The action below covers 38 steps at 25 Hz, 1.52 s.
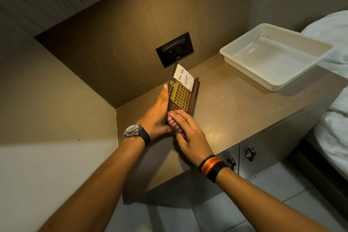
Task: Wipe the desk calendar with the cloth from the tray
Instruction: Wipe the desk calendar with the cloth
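Red-checked cloth [174, 123] lies under the right hand's [190, 133] flattened, close-set fingers [180, 117], pressed on the desk calendar's [180, 98] near end; left hand [157, 114], fingers straight together, braces its left edge.

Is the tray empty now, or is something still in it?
Empty: the white tray shows only its bare bottom; the checked cloth is under the right hand on the desk calendar.

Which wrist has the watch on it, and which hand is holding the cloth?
The left wrist wears the watch; the right wears a striped band. The right hand presses the cloth.
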Motion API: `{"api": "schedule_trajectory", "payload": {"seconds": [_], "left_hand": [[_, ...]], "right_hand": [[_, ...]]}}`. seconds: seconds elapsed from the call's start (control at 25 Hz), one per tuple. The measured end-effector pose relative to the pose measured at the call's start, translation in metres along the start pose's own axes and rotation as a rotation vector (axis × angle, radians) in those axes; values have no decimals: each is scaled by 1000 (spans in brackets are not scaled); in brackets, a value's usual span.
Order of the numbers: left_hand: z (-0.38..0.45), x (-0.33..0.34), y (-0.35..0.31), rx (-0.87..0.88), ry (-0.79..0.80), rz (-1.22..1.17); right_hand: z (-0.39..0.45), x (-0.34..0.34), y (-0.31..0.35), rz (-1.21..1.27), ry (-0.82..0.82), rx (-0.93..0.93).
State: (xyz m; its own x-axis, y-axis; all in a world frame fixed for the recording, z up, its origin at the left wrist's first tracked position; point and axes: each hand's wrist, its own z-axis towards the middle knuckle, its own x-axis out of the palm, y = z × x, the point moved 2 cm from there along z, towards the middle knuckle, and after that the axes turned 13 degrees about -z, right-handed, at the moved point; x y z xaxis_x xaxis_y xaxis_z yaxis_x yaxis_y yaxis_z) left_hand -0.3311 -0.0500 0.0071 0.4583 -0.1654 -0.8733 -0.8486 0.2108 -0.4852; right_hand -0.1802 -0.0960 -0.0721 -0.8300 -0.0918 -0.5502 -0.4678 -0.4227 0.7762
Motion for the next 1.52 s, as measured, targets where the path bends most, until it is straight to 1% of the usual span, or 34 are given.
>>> {"api": "schedule_trajectory", "payload": {"seconds": [0.04,0.16,0.24,0.36,0.4,0.48,0.56,0.64,0.76,0.8,0.92,0.96,1.12,1.2,1.28,1.32,1.44,1.48,1.52], "left_hand": [[1,0,0,-6,2,2],[2,2,-4,-10,-4,-12],[1,3,-4,-19,-20,-32],[-2,5,-2,-22,-38,-45],[-1,4,-2,-20,-29,-45],[1,4,-4,-12,-9,-38],[2,3,-7,-12,-11,-16],[1,3,-7,-18,-12,-12],[0,3,-10,-23,-6,-36],[1,3,-11,-27,-2,-37],[2,4,-15,-25,-25,-28],[2,5,-16,-26,-29,-29],[2,5,-17,-32,-30,-37],[3,6,-19,-37,-31,-35],[2,7,-21,-47,-46,-38],[1,7,-20,-59,-49,-49],[-2,6,-17,-69,-36,-57],[-2,6,-18,-69,-24,-47],[-1,6,-19,-72,-15,-34]], "right_hand": [[8,-3,-3,-14,-22,15],[44,-4,8,27,-90,151],[40,-2,20,44,-89,112],[1,-3,7,20,-5,-9],[1,-7,0,-5,-9,-5],[24,-8,-7,-25,-51,89],[39,-4,4,-13,-78,168],[24,1,11,-24,-38,126],[-11,-3,-2,-183,14,26],[-2,-6,-9,-192,2,37],[30,-6,-6,-102,-51,181],[29,-4,-3,-75,-62,191],[-7,-4,-4,-48,-10,85],[17,-7,-11,-44,-42,130],[39,-9,-4,-48,-66,173],[38,-9,0,-54,-64,141],[1,-12,-2,-76,15,-78],[-5,-16,-7,-80,25,-104],[2,-18,-11,-86,10,-82]]}}
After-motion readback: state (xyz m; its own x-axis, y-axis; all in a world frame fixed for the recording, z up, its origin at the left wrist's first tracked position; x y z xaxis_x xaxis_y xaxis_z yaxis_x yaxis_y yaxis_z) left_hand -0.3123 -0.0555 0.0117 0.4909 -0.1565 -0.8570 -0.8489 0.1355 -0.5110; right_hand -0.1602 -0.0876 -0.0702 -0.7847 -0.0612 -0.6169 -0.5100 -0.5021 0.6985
